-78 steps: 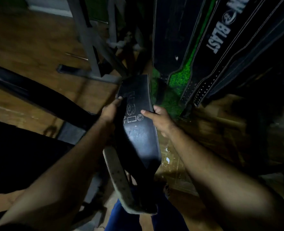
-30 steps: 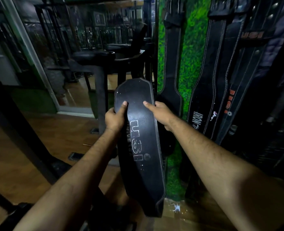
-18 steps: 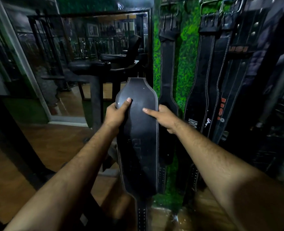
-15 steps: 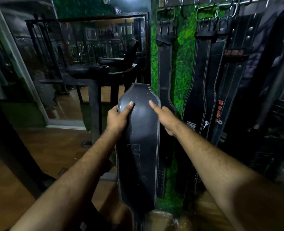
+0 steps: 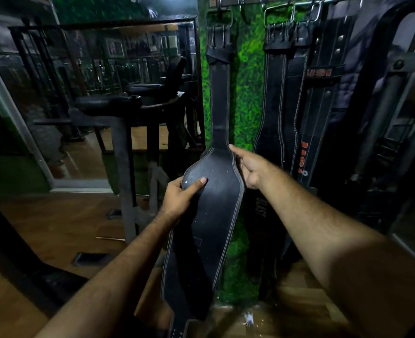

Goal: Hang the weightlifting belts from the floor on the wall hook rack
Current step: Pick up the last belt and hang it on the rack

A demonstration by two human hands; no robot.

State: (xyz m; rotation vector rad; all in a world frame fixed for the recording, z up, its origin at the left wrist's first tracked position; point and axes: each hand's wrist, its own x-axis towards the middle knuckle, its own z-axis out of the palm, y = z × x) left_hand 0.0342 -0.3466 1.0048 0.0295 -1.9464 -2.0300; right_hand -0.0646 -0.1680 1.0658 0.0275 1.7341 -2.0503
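Observation:
A wide black weightlifting belt (image 5: 213, 215) hangs upright in front of me, its lower end near the floor. My left hand (image 5: 179, 201) grips its upper left edge with the thumb on the face. My right hand (image 5: 250, 169) holds the upper right edge, index finger stretched upward. The belt's top overlaps a narrow black belt (image 5: 220, 93) that hangs by its buckle from the wall hook rack (image 5: 274, 0). More black belts (image 5: 274, 93) hang to the right on the green turf wall, one with red USI lettering (image 5: 319, 93).
A large mirror (image 5: 92, 106) fills the wall to the left. A padded machine on a dark steel post (image 5: 126, 167) stands just left of the belt. The wooden floor (image 5: 55, 228) lies below. A dark machine frame (image 5: 396, 118) crowds the right side.
I have stood up and lifted the belt from near the floor to the wall. Both hands have risen with it, and its top now covers the lower part of the hung belt.

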